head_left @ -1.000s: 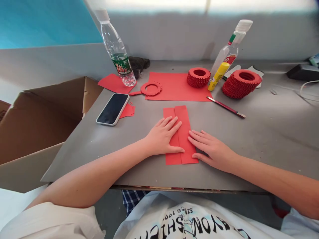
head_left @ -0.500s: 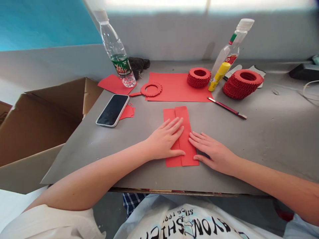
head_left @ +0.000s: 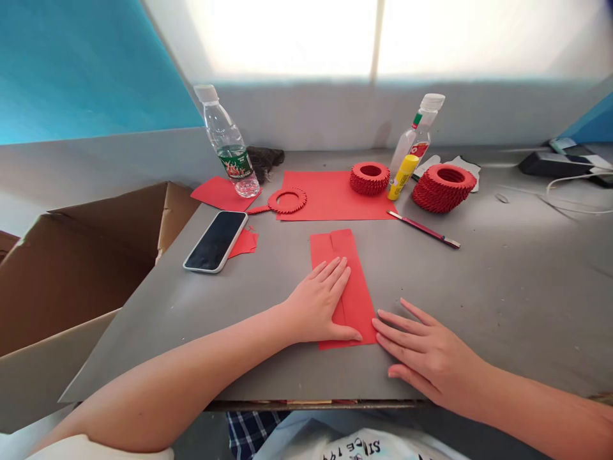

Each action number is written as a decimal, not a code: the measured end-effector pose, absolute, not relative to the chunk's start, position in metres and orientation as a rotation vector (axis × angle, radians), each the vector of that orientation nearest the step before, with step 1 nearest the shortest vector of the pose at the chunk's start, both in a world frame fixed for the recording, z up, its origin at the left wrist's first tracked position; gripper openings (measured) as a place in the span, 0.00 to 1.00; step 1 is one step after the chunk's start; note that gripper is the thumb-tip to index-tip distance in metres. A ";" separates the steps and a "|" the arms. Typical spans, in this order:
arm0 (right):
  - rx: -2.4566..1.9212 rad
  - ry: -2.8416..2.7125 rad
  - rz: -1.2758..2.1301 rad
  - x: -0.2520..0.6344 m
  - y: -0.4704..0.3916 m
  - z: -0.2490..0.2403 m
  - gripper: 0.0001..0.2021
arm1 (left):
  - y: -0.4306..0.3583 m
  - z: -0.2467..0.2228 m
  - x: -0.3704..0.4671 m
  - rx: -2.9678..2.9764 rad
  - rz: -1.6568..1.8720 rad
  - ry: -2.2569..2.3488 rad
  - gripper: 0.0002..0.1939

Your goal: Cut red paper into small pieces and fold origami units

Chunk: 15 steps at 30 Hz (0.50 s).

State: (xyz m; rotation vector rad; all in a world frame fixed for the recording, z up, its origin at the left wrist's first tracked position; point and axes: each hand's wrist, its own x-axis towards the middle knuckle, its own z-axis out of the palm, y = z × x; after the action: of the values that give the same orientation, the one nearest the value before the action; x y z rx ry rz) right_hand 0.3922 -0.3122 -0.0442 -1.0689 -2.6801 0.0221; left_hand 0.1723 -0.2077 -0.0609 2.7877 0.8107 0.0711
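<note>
Pressing down with our left hand (head_left: 320,306), we keep the folded red paper (head_left: 342,281) flat on the desk (head_left: 502,300); the fingers lie spread and flat across its near half, thumb stretched along the near edge. Our right hand (head_left: 426,358) rests open on the desk just beside the paper's near right corner, fingers spread, the fingertips touching or almost touching that corner (we cannot tell which). It pinches nothing.

The paper's long axis runs away from us, leaning slightly leftward at the far end, and a fold line runs down its length beneath our left fingers. So the sheet lies directly under the left hand and to the left of the right hand; the left is the nearer one, already on it.

Beyond the left hand's fingertips lie a larger red sheet (head_left: 330,195) and a flat paper ring (head_left: 287,200). Further left of that hand sits a phone (head_left: 216,232); a pen (head_left: 424,229) lies beyond the right hand.
</note>
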 end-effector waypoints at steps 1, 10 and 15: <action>-1.087 -2.668 0.023 0.393 -0.312 -0.044 0.15 | -0.208 -0.061 0.172 2.788 0.076 0.808 0.55; -1.193 -2.580 -0.131 0.392 -0.254 -0.053 0.14 | -0.208 -0.062 0.172 2.768 0.073 0.815 0.54; -1.201 -2.683 -0.206 0.392 -0.220 -0.053 0.15 | -0.209 -0.061 0.171 2.775 0.086 0.798 0.54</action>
State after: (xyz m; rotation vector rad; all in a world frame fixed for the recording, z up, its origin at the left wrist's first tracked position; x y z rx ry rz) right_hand 0.3921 -0.2196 -0.0529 -1.2008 -2.6830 -0.2056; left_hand 0.1715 -0.2092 -0.0610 2.7746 0.7983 0.0857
